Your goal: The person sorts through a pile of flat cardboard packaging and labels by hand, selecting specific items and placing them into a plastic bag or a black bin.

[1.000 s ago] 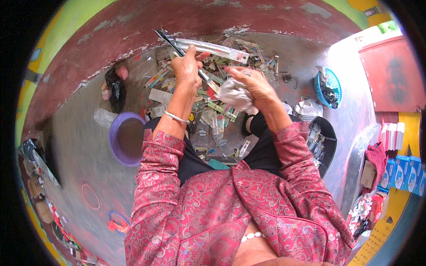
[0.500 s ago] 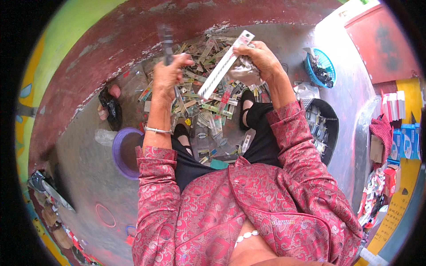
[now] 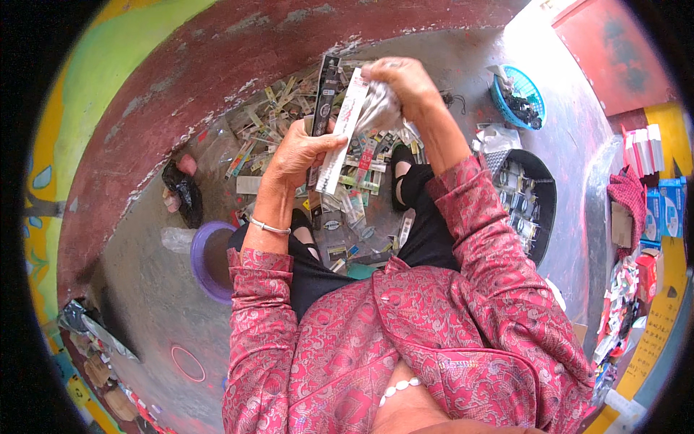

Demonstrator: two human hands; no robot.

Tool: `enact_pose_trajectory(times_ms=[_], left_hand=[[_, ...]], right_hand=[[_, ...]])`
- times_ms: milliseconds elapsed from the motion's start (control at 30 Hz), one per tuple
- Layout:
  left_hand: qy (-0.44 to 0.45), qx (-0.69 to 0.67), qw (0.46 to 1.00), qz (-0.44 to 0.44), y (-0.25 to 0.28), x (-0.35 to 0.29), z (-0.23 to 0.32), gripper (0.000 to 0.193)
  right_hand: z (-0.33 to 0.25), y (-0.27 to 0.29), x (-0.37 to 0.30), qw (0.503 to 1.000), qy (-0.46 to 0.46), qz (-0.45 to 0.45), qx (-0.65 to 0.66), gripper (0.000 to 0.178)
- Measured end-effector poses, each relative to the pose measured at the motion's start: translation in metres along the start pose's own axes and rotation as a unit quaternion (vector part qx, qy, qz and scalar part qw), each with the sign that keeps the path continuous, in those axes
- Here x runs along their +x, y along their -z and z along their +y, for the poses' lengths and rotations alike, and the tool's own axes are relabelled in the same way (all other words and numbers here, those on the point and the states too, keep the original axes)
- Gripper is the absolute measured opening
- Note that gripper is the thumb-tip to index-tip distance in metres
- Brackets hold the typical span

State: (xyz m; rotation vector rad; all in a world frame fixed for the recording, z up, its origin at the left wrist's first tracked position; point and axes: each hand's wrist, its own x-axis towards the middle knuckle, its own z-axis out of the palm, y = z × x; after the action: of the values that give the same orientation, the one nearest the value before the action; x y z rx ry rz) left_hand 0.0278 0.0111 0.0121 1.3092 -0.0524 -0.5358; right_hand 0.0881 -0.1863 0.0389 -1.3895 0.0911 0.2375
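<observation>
In front of me, above the pile, my left hand [image 3: 295,153] is closed on a long, flat black packet [image 3: 327,90]. Its thumb presses a long white packet [image 3: 343,137] that lies alongside the black one. My right hand [image 3: 406,81] is at the top end of the white packet, fingers closed around crumpled clear plastic wrappers [image 3: 380,108], which are blurred. Whether the right fingertips still grip the white packet I cannot tell. Below both hands, many narrow packets lie heaped in a pile [image 3: 275,108] on the floor, around my shoes.
A purple basin [image 3: 210,264] stands left of my legs, near a black plastic bag [image 3: 186,192]. To the right are a dark tub [image 3: 543,217] holding clear packets and a blue basket [image 3: 522,98] with dark scraps. Boxes [image 3: 661,210] line the right wall.
My left hand has brought the black packet in beside the white one and now also touches the white one. The white packet has become more upright; my right hand has shifted slightly up and left.
</observation>
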Motion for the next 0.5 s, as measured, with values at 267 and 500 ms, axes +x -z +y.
enact_pose_trajectory(times_ms=[267,500], left_hand=[[0.013,-0.082,0.996,0.018,-0.003,0.002,0.002,0.024],[-0.064,-0.099,0.993,0.014,-0.007,-0.008,-0.008,0.038]], right_hand=[[-0.003,0.003,-0.006,0.957,0.24,0.16,0.023,0.007],[0.029,-0.03,-0.006,0.817,0.426,0.161,-0.354,0.008]])
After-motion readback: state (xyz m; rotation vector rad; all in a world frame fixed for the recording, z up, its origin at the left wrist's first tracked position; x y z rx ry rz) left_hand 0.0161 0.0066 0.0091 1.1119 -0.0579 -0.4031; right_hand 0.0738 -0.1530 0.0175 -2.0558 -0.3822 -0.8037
